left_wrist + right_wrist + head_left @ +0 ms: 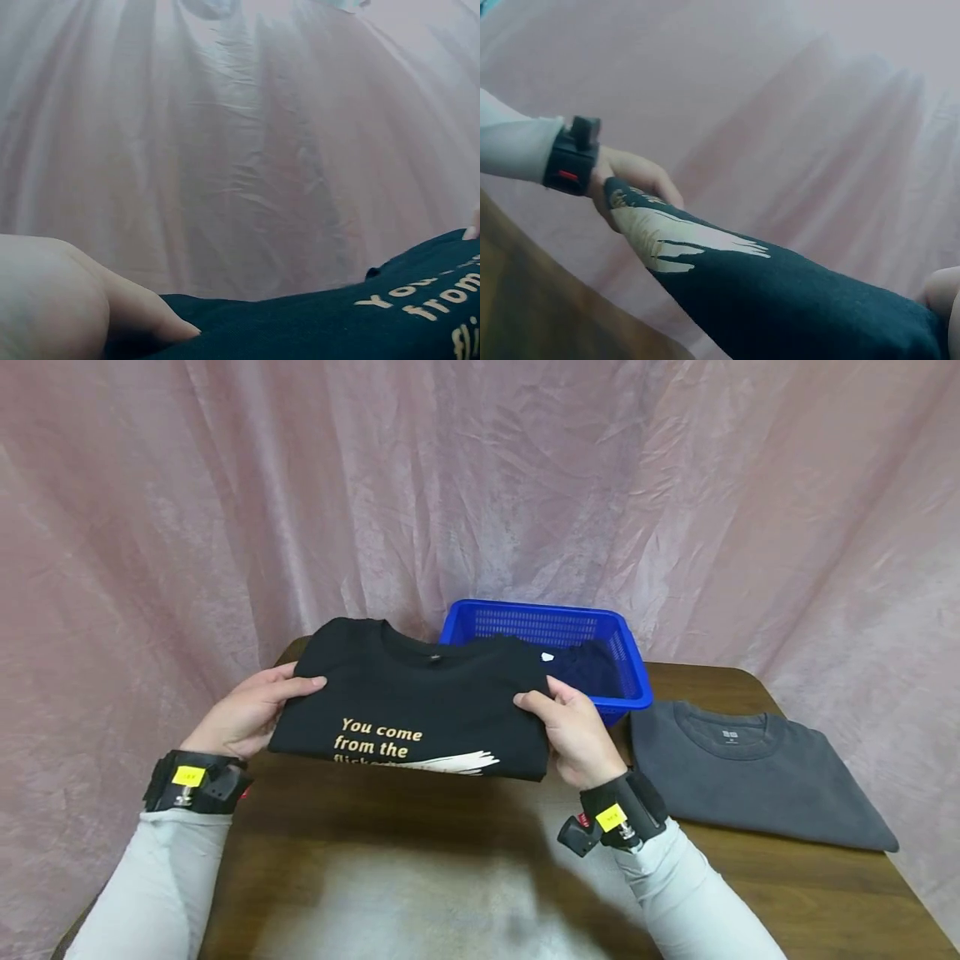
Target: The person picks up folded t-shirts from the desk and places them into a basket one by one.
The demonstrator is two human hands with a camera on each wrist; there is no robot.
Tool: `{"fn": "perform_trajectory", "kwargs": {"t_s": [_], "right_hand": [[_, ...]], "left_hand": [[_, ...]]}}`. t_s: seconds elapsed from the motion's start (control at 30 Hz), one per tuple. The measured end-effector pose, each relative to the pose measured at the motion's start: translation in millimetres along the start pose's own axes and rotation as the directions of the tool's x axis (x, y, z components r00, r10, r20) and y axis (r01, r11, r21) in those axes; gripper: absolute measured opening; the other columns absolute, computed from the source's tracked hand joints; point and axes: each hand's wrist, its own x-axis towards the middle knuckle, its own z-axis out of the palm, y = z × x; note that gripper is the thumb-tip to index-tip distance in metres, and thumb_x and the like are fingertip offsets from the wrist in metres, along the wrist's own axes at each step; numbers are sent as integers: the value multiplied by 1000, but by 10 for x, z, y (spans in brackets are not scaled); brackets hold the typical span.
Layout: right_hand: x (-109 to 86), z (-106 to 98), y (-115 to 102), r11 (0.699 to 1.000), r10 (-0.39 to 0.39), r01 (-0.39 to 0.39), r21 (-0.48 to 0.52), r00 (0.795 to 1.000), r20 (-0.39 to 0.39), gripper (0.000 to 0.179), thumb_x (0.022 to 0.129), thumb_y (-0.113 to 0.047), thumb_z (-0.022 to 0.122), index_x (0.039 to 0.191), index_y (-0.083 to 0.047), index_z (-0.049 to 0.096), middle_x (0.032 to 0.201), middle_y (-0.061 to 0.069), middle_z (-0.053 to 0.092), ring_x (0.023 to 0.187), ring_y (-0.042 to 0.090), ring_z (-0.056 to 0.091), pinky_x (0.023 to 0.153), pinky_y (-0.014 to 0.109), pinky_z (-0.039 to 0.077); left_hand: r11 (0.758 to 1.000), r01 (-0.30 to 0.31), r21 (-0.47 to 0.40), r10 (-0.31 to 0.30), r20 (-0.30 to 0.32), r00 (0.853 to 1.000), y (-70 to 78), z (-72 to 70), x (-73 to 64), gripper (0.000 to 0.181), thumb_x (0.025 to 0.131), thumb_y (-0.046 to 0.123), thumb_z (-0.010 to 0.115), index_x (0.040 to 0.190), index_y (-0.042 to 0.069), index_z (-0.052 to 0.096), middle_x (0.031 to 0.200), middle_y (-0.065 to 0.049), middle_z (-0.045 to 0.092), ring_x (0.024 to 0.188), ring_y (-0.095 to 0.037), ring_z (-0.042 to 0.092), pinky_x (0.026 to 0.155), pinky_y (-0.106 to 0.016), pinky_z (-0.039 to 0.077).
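A folded black T-shirt [442, 710] with printed lettering and a pale brush-stroke print is held up over the table, stretched between both hands. My left hand [255, 706] grips its left side, thumb on top and the other fingers underneath. On the opposite side my right hand [573, 731] pinches the edge the same way. In the left wrist view the thumb [161, 319] presses on the dark cloth. The right wrist view shows the shirt's front [780, 300] sloping between the two hands, its lower face hidden.
Behind the shirt stands a blue plastic basket [637, 681] with dark navy cloth [588, 670] inside, partly covered by the shirt in this view. A folded grey T-shirt [757, 785] lies at the right of the wooden table [360, 827]. Pink curtains [360, 485] hang behind.
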Motion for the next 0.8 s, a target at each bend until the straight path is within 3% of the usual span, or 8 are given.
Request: {"fn": "perform_trajectory", "kwargs": {"t_s": [0.23,0.37,0.57,0.7,0.8], "right_hand": [[-16,-310,-131,999,11,-7,49,997,-77,20,98,-12,62,115,-1,60,97,11,73,86,27,68,67,38,59],[-19,-509,-195,994,2,6,105,997,-80,14,100,-12,59,110,-2,60,94,9,73,83,24,69,66,35,60],[37,-808,-276,973,-13,6,232,1000,28,19,106,-10,46,109,0,61,98,11,71,88,24,68,72,36,60],[100,-987,-336,959,-2,-29,283,994,111,24,107,-9,38,113,2,58,105,13,70,92,25,67,75,38,59],[176,-1098,-400,961,-6,-27,275,993,118,22,107,-9,36,115,1,55,107,12,69,94,25,66,76,37,59]], "left_hand": [[999,-4,-41,6,36,999,-88,237,391,29,107,-3,40,134,1,46,113,-17,68,100,-31,64,75,-41,58],[998,1,-56,2,40,999,-152,380,626,26,106,-2,43,132,-1,46,109,-16,69,97,-30,65,73,-40,59],[999,-7,-52,9,34,999,-209,564,932,30,104,2,49,134,2,48,108,-14,69,96,-29,65,73,-42,59],[999,-20,-49,24,88,996,-224,654,1116,44,100,-4,47,143,1,40,120,-16,63,108,-31,60,79,-45,57],[997,-30,-68,38,112,993,-234,712,1249,54,95,-10,44,148,0,35,131,-16,55,115,-31,54,82,-43,56]]}}
